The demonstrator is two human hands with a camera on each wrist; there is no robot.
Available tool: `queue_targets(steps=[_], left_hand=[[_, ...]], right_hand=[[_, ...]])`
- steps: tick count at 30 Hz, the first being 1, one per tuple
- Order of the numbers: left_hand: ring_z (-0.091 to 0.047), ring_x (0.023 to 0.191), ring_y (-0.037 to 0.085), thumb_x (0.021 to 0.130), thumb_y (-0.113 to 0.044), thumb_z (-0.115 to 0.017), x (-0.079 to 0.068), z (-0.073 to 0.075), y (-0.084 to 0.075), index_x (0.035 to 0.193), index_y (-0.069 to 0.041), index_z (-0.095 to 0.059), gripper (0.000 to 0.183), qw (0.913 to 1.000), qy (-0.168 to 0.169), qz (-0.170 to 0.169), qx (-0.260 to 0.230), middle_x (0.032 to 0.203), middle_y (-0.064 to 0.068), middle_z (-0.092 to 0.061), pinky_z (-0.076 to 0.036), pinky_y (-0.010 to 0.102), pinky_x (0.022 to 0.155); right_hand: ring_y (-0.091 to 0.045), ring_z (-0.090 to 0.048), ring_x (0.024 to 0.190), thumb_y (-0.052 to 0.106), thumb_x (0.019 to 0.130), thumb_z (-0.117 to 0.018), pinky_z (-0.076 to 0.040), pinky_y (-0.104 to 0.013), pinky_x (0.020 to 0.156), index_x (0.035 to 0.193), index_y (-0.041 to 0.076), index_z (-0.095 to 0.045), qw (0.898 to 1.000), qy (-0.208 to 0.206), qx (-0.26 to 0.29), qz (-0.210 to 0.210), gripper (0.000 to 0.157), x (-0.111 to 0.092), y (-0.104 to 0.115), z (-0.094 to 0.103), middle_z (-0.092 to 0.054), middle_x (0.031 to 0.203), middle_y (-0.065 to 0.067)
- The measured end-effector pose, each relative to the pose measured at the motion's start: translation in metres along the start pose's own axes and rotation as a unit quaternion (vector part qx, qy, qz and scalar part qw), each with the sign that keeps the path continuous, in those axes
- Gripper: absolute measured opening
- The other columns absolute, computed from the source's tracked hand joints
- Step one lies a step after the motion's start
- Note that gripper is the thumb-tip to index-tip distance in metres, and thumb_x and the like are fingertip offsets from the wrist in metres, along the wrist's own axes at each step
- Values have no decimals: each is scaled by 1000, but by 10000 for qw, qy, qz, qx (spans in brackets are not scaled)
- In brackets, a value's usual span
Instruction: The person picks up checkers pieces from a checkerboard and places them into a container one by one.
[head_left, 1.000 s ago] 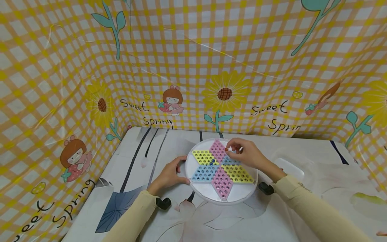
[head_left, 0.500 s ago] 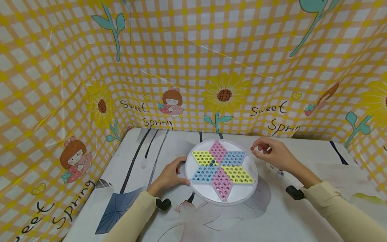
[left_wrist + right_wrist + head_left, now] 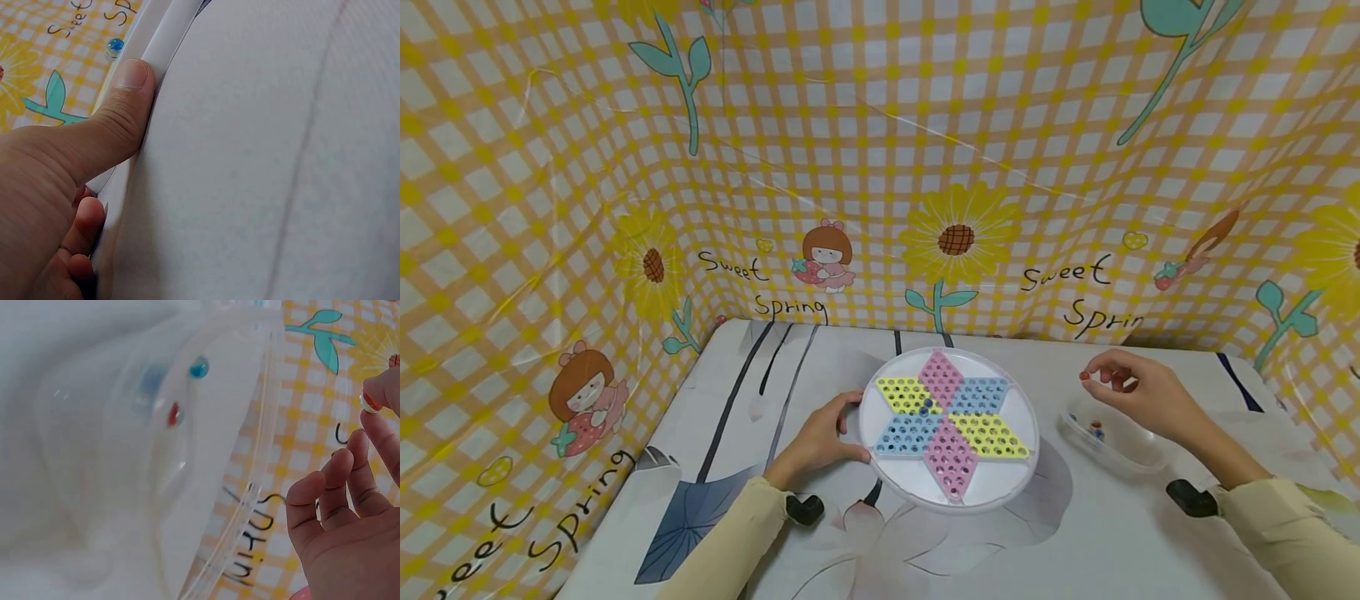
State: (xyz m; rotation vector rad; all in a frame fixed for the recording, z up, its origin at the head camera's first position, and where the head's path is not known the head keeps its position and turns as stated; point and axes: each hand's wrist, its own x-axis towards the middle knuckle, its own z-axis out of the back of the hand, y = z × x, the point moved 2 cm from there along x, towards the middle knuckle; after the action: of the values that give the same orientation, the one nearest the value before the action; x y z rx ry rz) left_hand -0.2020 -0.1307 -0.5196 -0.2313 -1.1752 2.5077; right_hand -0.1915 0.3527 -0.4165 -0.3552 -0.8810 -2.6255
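Note:
A round white Chinese checkers board [image 3: 996, 479] with a pink, yellow and blue star of holes lies on the table. Two blue marbles [image 3: 926, 407] sit near the star's middle. My left hand [image 3: 816, 437] holds the board's left rim, its thumb [image 3: 128, 100] along the edge in the left wrist view. Off to the right, my right hand [image 3: 1138, 387] pinches a red-and-white marble [image 3: 370, 402] between thumb and index finger, raised beside a clear plastic container [image 3: 1116, 464]. Inside that container are a few marbles, among them a blue one [image 3: 199, 367] and a red one [image 3: 174, 414].
The table [image 3: 820, 550] has a white cover with printed flowers and dark stems. A yellow checked cloth [image 3: 880, 125] hangs behind it and along both sides. Black wrist cameras show on both wrists, the left one [image 3: 805, 509] near the board.
My right hand has moved right, from over the board's far side to above the container, with the red-and-white marble still pinched. My left hand stays at the rim.

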Motion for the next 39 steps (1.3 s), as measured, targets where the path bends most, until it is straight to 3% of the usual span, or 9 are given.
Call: queue_targets(steps=[14,24,39], left_hand=[[-45,80,15,69,-26,-97,-1,0,-1,151,-16,-46,98,10000,-5,74,-14,88,1,-50,-37,28,69],[-45,79,15,69,-27,-97,-1,0,-1,152,-16,-46,98,10000,-3,9,0,88,1,-51,-38,28,69],[-45,79,15,69,-28,-97,0,-1,1,151,-17,-46,97,10000,-10,-3,27,88,0,-50,-38,28,69]], right_hand=[[-8,-53,70,11,89,-80,-41,-19,60,99,17,-73,9999,-92,-68,-80,14,-10,-16,5,-58,84,1],[-8,-55,74,16,93,-77,-43,-23,62,102,15,-73,9987,246,-83,-437,10,-10,-29,5,-57,88,-1],[-9,-53,75,21,93,-78,-42,-27,61,101,17,-72,9955,723,-291,-535,11,-12,-40,-5,-57,88,0]])
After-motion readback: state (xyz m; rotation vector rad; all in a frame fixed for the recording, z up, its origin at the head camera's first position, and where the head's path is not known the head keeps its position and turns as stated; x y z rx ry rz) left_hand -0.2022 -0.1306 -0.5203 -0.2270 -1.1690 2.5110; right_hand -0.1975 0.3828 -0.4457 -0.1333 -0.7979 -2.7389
